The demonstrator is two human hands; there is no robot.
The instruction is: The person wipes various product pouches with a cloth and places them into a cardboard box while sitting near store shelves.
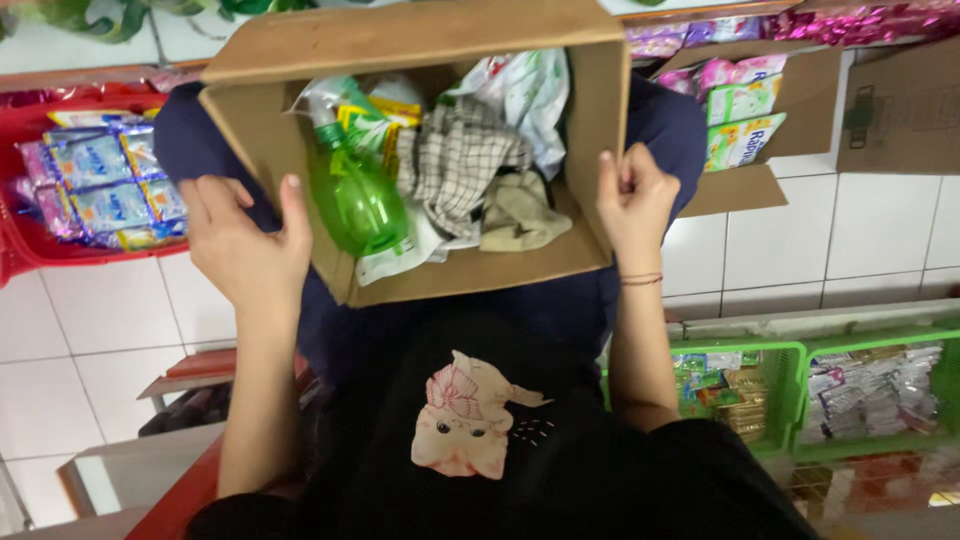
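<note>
I hold an open brown cardboard box (480, 270) on my lap. My left hand (245, 245) grips its left wall, thumb over the rim. My right hand (632, 200) clasps the right wall. Inside lie a green plastic spray bottle (355, 195), a checked black-and-white cloth (455, 160), a beige cloth (520, 215), a white patterned plastic bag (530, 95) and green-yellow packets (375, 125). The box bottom is mostly hidden by these things.
A red basket (20, 250) of blue sachets stands at the left on the white tiled floor (880, 230). Another cardboard box (800, 110) with packets sits at upper right. Green crates (800, 400) of packaged goods are at lower right. A low shelf edge (180, 375) is at lower left.
</note>
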